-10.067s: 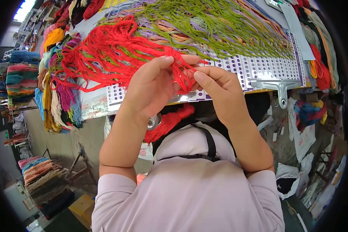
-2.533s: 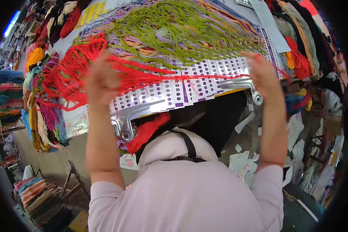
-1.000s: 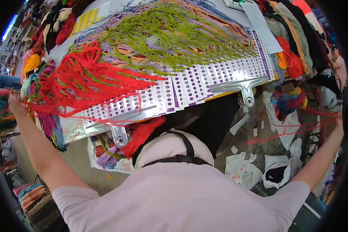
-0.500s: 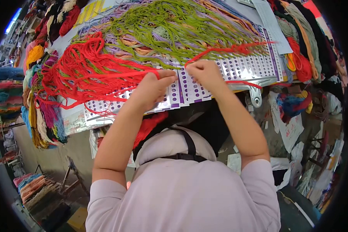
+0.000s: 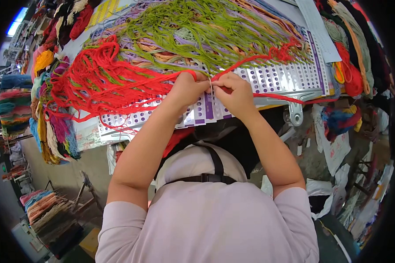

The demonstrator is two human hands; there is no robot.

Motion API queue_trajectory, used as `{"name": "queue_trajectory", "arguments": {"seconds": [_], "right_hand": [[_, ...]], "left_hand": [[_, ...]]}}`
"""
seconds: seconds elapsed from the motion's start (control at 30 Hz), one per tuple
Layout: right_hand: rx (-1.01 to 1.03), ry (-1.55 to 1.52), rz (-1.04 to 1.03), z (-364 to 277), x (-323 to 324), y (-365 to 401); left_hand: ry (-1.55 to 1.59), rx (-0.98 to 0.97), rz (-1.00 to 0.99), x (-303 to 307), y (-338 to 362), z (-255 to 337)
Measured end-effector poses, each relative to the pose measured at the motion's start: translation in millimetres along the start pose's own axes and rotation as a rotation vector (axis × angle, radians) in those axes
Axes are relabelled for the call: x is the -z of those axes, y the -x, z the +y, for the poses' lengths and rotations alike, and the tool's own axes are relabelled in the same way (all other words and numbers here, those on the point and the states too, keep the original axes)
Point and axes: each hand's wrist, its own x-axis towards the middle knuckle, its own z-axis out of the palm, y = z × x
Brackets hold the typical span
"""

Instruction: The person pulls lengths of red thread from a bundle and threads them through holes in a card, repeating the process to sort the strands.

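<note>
My left hand [image 5: 189, 89] is closed in a pinch on red yarn [image 5: 112, 85], whose strands come in from a loose pile at the left. My right hand [image 5: 233, 91] pinches just beside it, fingertips nearly touching the left ones, and a red strand leads from there up to the right. Both hands are at the edge of the white cards [image 5: 267, 78], which have rows of holes and purple markings. A narrow pale edge stands upright between the fingertips. The exact grip there is partly hidden by my fingers. Green yarn [image 5: 193, 33] spreads across the cards beyond my hands.
A metal bracket [image 5: 296, 111] juts from the table's front edge, with a red strand beside it. Paper sheets [image 5: 322, 33] lie at the upper right. Hanks of coloured yarn hang at the left [image 5: 44, 105] and right [image 5: 351, 72]. Plastic bags [image 5: 322, 193] lie on the floor.
My left hand has moved right and slightly up, closing the gap to my right hand. Its fingers, extended before, are now bent into a pinch. The right hand has barely moved.
</note>
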Motion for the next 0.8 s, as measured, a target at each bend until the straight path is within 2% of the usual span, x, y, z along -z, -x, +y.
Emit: {"name": "queue_trajectory", "arguments": {"seconds": [0.13, 0.2, 0.23, 0.3, 0.43, 0.53, 0.6, 0.63, 0.7, 0.77, 0.8], "right_hand": [[-0.053, -0.133, -0.015, 8.7, 1.8, 1.5], [-0.246, -0.303, -0.058, 7.9, 1.2, 1.4], [-0.248, -0.303, -0.057, 5.6, 1.8, 1.4], [-0.269, -0.286, -0.082, -1.5, 4.4, 1.2], [-0.195, -0.114, -0.101, -9.0, 7.5, 1.2], [-0.18, -0.051, -0.115, -15.7, 8.3, 0.4], [-0.131, 0.014, -0.115, -15.8, 7.6, 0.3], [-0.129, 0.014, -0.113, -16.1, 7.8, 0.4], [-0.108, 0.051, -0.131, -16.1, 8.5, 0.8], [-0.025, 0.121, -0.099, -10.8, 5.2, 1.2], [0.058, 0.192, -0.073, -9.4, 3.0, 0.6]], "left_hand": [[-0.034, -0.023, 0.03, -0.6, -4.7, -6.5], [-0.169, -0.078, 0.06, 0.9, -7.0, -10.3], [-0.17, -0.077, 0.058, 1.4, -8.4, -13.2], [-0.281, -0.204, 0.109, 2.0, -9.2, -15.6], [-0.322, -0.144, 0.132, 2.7, -3.0, -6.7], [-0.409, -0.216, 0.192, 13.1, -0.5, -2.7], [-0.405, -0.196, 0.314, 31.4, 2.7, 7.2], [-0.352, -0.2, 0.385, 46.9, 4.6, 12.3], [0.009, -0.151, 0.458, 86.9, 4.6, 10.6], [0.396, -0.26, 0.325, 120.7, 10.9, 7.3], [0.392, -0.261, 0.335, 118.5, 12.4, 5.8]]}}
